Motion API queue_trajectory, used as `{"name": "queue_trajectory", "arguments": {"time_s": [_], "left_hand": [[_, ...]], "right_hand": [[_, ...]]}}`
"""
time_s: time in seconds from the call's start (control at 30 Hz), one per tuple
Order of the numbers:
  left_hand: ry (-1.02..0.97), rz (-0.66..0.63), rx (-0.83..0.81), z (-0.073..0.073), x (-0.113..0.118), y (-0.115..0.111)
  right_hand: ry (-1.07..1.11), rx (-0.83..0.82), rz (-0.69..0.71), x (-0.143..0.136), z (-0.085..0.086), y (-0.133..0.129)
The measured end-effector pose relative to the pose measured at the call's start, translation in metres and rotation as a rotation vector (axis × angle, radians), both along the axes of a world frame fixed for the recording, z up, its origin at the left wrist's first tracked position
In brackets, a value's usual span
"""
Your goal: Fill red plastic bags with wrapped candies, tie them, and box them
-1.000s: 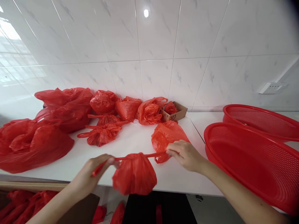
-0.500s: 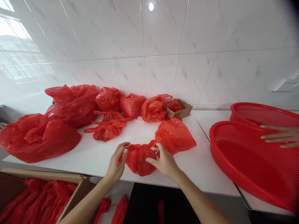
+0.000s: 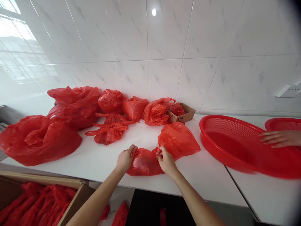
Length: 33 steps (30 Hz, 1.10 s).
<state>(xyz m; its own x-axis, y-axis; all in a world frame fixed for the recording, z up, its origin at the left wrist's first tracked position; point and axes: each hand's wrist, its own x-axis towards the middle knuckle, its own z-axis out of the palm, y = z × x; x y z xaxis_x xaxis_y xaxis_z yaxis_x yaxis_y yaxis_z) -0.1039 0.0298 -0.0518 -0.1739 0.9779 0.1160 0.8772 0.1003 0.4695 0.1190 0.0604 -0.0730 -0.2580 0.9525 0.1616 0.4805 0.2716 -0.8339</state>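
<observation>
A filled red plastic bag (image 3: 146,163) rests on the white table in front of me. My left hand (image 3: 126,159) is closed on its left top corner, and my right hand (image 3: 166,160) pinches the twisted handle at its right top. Between my hands the bag's upper edge is stretched out sideways. What is inside cannot be made out. Just beyond my right hand lies another red plastic bag (image 3: 178,141), loosely spread. Two small tied red bags (image 3: 110,133) sit farther left, their handles sticking out.
Large red bags (image 3: 39,138) crowd the left side, with more along the tiled wall. A small cardboard box (image 3: 184,115) stands at the back. Below left, a carton (image 3: 80,194) holds red bags. At right, another person's hand (image 3: 279,138) is at a red basket (image 3: 230,153).
Both my hands have closed on the bag's top corners and pulled them apart, flattening its gathered top. The large red basket at right has shifted leftward and toward the wall beside the other person's hand.
</observation>
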Motion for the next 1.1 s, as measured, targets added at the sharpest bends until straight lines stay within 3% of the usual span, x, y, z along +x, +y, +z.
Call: {"name": "queue_trajectory", "arguments": {"time_s": [0.3,0.7,1.1], "left_hand": [[0.069,0.017,-0.072,-0.005,-0.001,0.013],[-0.24,-0.136,-0.009,-0.006,-0.023,-0.003],[0.018,-0.079,-0.089,-0.021,-0.021,-0.01]], "right_hand": [[-0.043,0.012,-0.065,-0.003,-0.012,0.004],[0.054,-0.02,0.009,0.015,-0.01,0.009],[-0.214,0.147,-0.051,0.009,-0.018,0.001]]}}
